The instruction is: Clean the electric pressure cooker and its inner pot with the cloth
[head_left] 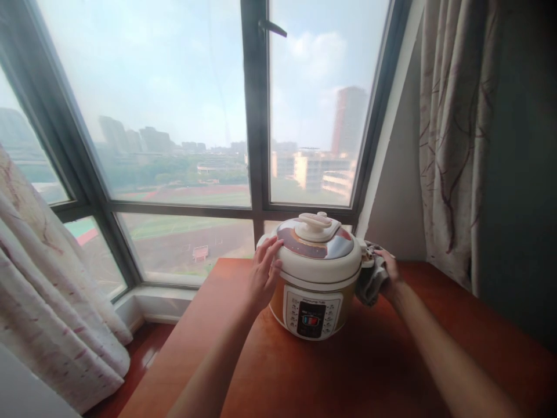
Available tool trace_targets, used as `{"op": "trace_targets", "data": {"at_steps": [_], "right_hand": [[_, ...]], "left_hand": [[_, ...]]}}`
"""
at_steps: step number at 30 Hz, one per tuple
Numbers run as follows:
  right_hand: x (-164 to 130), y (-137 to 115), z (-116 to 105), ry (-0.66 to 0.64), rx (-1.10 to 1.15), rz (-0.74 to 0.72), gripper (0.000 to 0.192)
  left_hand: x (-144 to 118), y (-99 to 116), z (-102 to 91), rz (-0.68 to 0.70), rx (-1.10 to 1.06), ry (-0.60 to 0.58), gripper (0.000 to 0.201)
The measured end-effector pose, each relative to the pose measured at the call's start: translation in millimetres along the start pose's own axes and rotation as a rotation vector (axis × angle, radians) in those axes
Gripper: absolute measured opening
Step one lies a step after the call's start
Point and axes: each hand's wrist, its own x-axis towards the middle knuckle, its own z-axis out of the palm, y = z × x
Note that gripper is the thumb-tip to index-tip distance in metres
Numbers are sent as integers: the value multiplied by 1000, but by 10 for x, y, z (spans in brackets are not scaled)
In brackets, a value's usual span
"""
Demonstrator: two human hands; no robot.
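An electric pressure cooker [313, 273] with a cream body, a shiny lid and a control panel on its front stands upright on the reddish-brown table [209, 360]. My left hand [264, 276] rests against the left side of the cooker near the lid's rim, fingers stretched out and holding nothing. At the cooker's right side, by the side handle, my right hand [390, 271] grips a grey cloth [371, 281]. The cloth hangs bunched against the cooker; the fingertips behind it are partly hidden.
Large windows [174, 116] with dark frames rise behind the table. Patterned curtains hang on the left [56, 290] and on the right [452, 133]. A wooden floor [145, 354] shows beyond the table's left edge.
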Motion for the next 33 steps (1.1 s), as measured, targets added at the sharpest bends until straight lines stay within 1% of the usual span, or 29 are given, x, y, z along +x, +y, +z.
{"op": "trace_targets", "data": {"at_steps": [3, 6, 9, 13, 17, 20, 21, 22, 24, 27, 30, 33], "right_hand": [[-237, 202, 11, 25, 77, 25, 13], [-451, 338, 3, 93, 169, 8, 17], [-672, 388, -51, 174, 182, -23, 26], [-1004, 412, -92, 279, 150, -3, 36], [-1348, 477, 6, 289, 123, 15, 44], [-1593, 556, 106, 366, 105, 73, 51], [-1663, 582, 133, 372, 84, 75, 53], [-1722, 604, 155, 361, 52, 61, 54], [-1794, 621, 193, 288, -28, 14, 54], [-1768, 552, 260, 187, -127, -99, 53], [-1631, 396, 336, 101, -241, -279, 50], [-1505, 236, 390, -21, -445, -533, 46]], "left_hand": [[-7, -1, -5, 5, 2, -3, 46], [-11, 0, 0, 6, 0, 5, 45], [-9, 13, 8, 0, -4, 18, 44], [-1, 35, 4, -6, -16, 14, 44], [0, 30, -12, -7, -23, -6, 44], [3, 17, -19, -12, -30, -14, 45], [5, 16, -22, -15, -34, -15, 46], [8, 16, -25, -14, -39, -15, 46], [15, 19, -36, -5, -49, -19, 45], [20, 19, -54, 7, -60, -34, 44], [17, 6, -60, -1, -58, -46, 44], [13, 3, -54, -1, -65, -38, 44]]}}
